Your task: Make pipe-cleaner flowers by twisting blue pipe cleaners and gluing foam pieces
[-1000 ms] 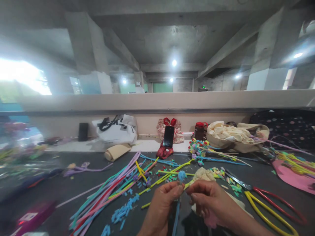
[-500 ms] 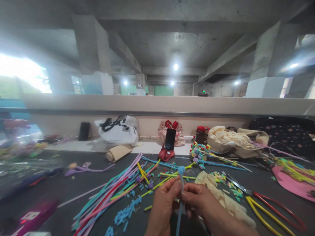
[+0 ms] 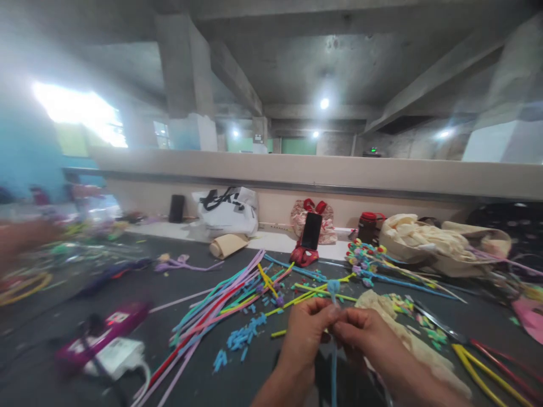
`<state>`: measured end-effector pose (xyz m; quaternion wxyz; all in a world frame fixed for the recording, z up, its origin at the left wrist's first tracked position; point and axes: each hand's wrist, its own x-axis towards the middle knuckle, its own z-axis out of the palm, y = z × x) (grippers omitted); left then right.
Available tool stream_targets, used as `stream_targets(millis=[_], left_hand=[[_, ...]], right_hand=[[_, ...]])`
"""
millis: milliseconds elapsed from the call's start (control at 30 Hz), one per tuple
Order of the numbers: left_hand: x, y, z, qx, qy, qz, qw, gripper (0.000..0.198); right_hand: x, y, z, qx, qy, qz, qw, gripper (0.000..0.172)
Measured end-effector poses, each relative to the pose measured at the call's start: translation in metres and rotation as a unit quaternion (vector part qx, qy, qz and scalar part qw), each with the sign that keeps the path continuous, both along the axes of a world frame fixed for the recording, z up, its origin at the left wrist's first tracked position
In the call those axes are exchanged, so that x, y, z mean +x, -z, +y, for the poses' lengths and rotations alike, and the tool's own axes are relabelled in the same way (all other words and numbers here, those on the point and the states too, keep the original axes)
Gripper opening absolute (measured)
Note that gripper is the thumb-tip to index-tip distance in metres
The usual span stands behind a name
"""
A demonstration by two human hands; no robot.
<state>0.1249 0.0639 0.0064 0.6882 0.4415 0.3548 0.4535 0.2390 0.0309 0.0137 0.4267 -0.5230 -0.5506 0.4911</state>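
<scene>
Both hands meet at the front of the dark table around a light blue pipe cleaner, which stands upright with a small knotted blue head on top. My left hand pinches the stem just below that head. From the other side, my right hand closes its fingertips on the same stem. Left of my hands lie short cut blue pieces and a bundle of long coloured pipe cleaners. Yellow-green pipe cleaners lie just behind my hands.
Scissors with red and yellow handles lie at the right, by a beige cloth. A purple power strip with a white charger sits at the left. A phone leans at the back. Another person's blurred hand shows far left.
The view has swung left, so the scene sits further right. Both hands keep their pinch on the blue pipe cleaner. Another person's hand has come into view at the far left.
</scene>
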Motion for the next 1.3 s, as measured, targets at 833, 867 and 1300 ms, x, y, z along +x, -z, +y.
stream_targets(millis=[833,867,1300], left_hand=[[0.016,0.003,-0.008,0.053,0.07,0.109,0.99,0.022],[0.022,0.007,-0.008,0.089,0.058,0.137,0.985,0.02],[0.046,0.022,-0.011,0.301,0.076,0.428,0.849,0.015]], right_hand=[[0.098,-0.001,-0.061,0.16,0.013,-0.569,0.806,0.026],[0.096,0.001,-0.062,0.161,0.013,-0.578,0.8,0.028],[0.15,-0.004,-0.064,0.036,0.105,-0.142,0.984,0.023]])
